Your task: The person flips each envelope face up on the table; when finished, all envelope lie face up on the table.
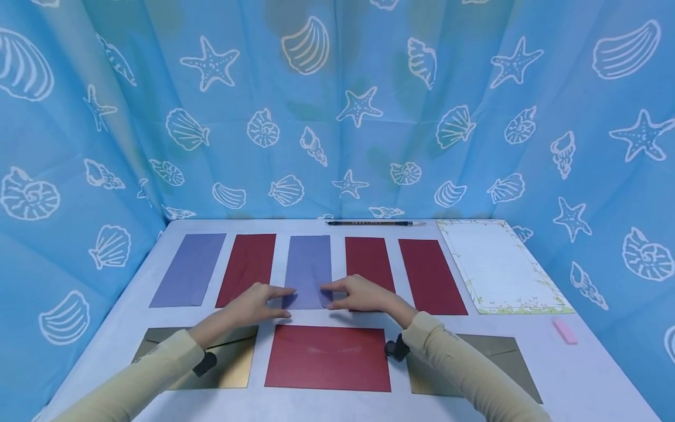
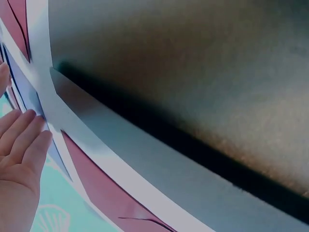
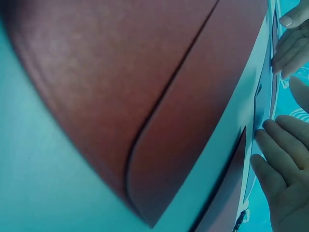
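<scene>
A purple envelope [image 1: 307,264] lies upright in the middle of the back row. My left hand [image 1: 253,306] is at its lower left edge, fingers extended and the index fingertip over the paper. Opposite it, my right hand [image 1: 362,294] has its fingertips at the lower right edge, thumb below the index finger. The wrist views show both the left hand [image 2: 21,154] and the right hand [image 3: 285,169] with fingers fairly straight. Just in front lies a red envelope [image 1: 328,358], flap side up.
Another purple envelope [image 1: 188,269] and red envelopes [image 1: 248,264] [image 1: 366,258] [image 1: 431,275] fill the back row. Gold envelopes [image 1: 224,372] [image 1: 493,354] lie under the forearms. Behind are a brush pen [image 1: 369,223] and bordered paper [image 1: 495,264]; a pink eraser [image 1: 565,332] lies right.
</scene>
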`<state>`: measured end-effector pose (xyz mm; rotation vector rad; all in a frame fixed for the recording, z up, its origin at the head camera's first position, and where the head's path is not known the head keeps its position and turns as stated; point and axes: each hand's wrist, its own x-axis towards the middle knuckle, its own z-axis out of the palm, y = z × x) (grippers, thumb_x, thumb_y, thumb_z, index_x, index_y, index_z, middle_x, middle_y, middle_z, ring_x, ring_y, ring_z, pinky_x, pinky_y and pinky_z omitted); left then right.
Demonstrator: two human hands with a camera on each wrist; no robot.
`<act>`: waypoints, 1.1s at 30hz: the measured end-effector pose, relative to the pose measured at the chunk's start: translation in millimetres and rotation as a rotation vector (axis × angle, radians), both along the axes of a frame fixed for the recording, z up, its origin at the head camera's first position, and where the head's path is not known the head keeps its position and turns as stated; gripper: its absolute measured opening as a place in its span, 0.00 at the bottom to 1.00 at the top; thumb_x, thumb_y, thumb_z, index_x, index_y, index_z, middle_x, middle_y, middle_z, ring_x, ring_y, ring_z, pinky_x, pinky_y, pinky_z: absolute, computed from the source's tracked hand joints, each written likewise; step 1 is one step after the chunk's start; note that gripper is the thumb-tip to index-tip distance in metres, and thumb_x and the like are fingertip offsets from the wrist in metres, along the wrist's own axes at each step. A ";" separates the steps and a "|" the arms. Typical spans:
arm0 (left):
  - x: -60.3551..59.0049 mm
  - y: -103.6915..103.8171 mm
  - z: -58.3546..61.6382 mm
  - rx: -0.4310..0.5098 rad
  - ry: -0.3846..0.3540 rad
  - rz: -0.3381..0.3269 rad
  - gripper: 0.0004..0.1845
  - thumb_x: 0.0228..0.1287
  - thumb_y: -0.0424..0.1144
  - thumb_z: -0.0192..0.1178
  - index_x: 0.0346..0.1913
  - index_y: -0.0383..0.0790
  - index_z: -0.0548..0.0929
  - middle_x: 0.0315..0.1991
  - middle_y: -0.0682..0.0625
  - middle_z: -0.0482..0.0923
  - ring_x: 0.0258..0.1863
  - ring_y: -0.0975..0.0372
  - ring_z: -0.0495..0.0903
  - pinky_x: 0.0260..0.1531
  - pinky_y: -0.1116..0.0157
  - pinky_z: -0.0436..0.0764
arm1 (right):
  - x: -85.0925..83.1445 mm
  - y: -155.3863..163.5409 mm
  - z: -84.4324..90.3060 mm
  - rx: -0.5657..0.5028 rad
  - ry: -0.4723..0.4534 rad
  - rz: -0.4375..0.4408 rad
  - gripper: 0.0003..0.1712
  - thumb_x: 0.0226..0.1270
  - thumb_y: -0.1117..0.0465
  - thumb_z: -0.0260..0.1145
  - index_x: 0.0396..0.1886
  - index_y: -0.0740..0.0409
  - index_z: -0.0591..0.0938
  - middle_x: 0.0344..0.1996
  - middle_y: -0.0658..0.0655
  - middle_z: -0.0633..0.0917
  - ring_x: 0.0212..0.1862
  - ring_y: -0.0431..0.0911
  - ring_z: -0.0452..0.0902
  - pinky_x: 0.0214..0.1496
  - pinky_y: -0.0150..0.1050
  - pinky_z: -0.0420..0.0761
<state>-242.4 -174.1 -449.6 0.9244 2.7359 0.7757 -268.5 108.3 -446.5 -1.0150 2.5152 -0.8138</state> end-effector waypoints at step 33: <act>-7.9 22.3 15.3 0.017 0.029 -0.045 0.33 0.57 0.43 0.71 0.65 0.35 0.74 0.59 0.39 0.75 0.53 0.53 0.80 0.36 0.66 0.81 | 6.8 34.3 4.9 -0.015 0.087 -0.057 0.33 0.63 0.56 0.69 0.67 0.58 0.73 0.60 0.58 0.78 0.49 0.47 0.79 0.45 0.36 0.81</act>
